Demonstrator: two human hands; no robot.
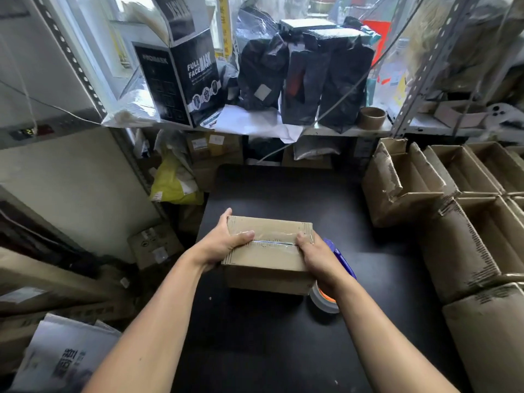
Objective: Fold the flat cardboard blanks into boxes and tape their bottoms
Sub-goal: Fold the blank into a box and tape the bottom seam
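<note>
A small brown cardboard box (269, 251) stands on the black table (354, 228), its closed flaps facing up with a strip of clear tape along the middle seam. My left hand (224, 239) grips the box's left end, thumb lying on the taped seam. My right hand (314, 256) grips the right end, thumb on the tape. A tape dispenser (337, 268) with a blue handle and an orange-cored roll lies on the table just right of the box, partly hidden behind my right wrist.
Several open, folded cardboard boxes (467, 199) are stacked along the right side. A shelf (326, 130) behind the table holds black bags, a "Full Face Mask" box and an empty tape core (371, 117). Cartons and paper lie on the floor at left.
</note>
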